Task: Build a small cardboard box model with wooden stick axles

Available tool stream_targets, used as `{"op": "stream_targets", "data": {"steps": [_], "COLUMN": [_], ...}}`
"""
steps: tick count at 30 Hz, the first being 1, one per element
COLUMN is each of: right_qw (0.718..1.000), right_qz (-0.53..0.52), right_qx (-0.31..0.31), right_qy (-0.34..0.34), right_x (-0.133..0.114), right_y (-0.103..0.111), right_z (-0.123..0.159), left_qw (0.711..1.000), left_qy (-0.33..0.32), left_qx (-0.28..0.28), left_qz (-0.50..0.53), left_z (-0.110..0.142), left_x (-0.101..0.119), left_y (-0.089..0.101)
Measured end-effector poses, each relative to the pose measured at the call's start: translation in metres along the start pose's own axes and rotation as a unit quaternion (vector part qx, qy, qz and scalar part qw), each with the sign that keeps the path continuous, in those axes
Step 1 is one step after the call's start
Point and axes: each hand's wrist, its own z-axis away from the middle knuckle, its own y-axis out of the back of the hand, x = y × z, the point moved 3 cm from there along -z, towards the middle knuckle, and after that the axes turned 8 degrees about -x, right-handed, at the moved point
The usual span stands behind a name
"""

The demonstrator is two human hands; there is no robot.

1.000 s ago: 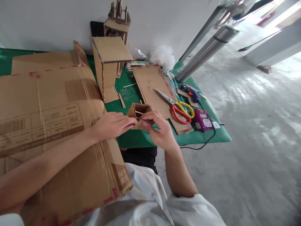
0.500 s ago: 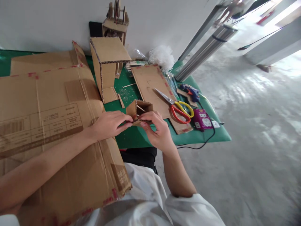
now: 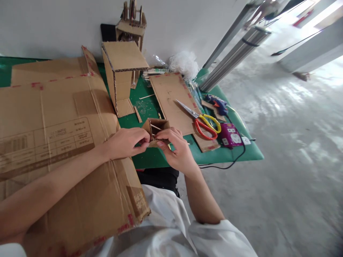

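A small open cardboard box (image 3: 161,124) with thin wooden sticks across its inside is between my hands, near the front edge of the green table. My right hand (image 3: 175,146) pinches the near wall of the box, thumb outside and fingers reaching in over the rim. At its left corner, my left hand (image 3: 135,142) has curled fingers closed against the cardboard; the fingertips are partly hidden. Beyond the box stands a larger cardboard frame (image 3: 128,57), with a small cardboard strip (image 3: 138,114) beside its foot.
A large flattened carton (image 3: 61,103) covers the table's left. Scissors (image 3: 199,119) lie on a cardboard sheet (image 3: 171,92) to the right, near a glue gun (image 3: 218,104) and a purple power socket (image 3: 230,135) with a cable. White string (image 3: 184,65) and a metal post (image 3: 235,59) are behind.
The small box has shifted slightly left and tilted in my hands. My left fingers have curled in more at its corner, while my right hand keeps its pinch.
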Motion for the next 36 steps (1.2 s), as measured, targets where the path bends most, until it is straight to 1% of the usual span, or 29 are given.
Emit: {"op": "stream_targets", "data": {"steps": [3,6,10,12,16,19,22,26,29,33,36], "right_qw": [1.0,0.999,0.991,0.989,0.991,0.991,0.991,0.991,0.993,0.996,0.995], "right_qz": [-0.013,-0.031,-0.061,-0.069,-0.073,-0.082,-0.091,-0.094,-0.084,-0.022,0.051], "right_qx": [0.003,0.013,0.096,0.111,0.095,0.089,0.081,0.073,0.073,0.091,0.086], "right_qy": [-0.009,-0.027,-0.068,-0.069,-0.06,-0.057,-0.062,-0.061,-0.038,0.001,0.019], "right_x": [0.0,0.004,0.015,0.018,0.017,0.014,0.013,0.014,0.012,0.009,0.01], "right_y": [-0.001,0.001,0.015,0.022,0.028,0.027,0.023,0.02,0.021,0.023,0.019], "right_z": [-0.001,0.0,0.006,0.009,0.01,0.009,0.008,0.007,0.006,0.005,0.005], "left_qw": [1.0,1.0,0.998,0.998,0.999,0.998,0.997,0.998,0.997,0.995,0.99], "left_qy": [0.004,0.0,-0.01,-0.007,-0.011,-0.028,-0.037,-0.032,-0.013,0.013,0.037], "left_qx": [-0.003,-0.008,-0.04,-0.042,-0.008,0.022,0.039,0.051,0.069,0.093,0.117], "left_qz": [-0.001,-0.024,-0.043,-0.038,-0.043,-0.053,-0.047,-0.033,-0.024,0.01,0.071], "left_z": [0.0,-0.001,-0.002,-0.002,0.0,0.001,0.002,0.003,0.004,0.001,-0.003], "left_x": [0.0,0.002,0.004,0.003,-0.001,-0.002,-0.002,-0.005,-0.009,-0.013,-0.015], "left_y": [-0.001,-0.002,-0.004,-0.004,-0.005,-0.005,-0.006,-0.008,-0.009,-0.004,0.002]}}
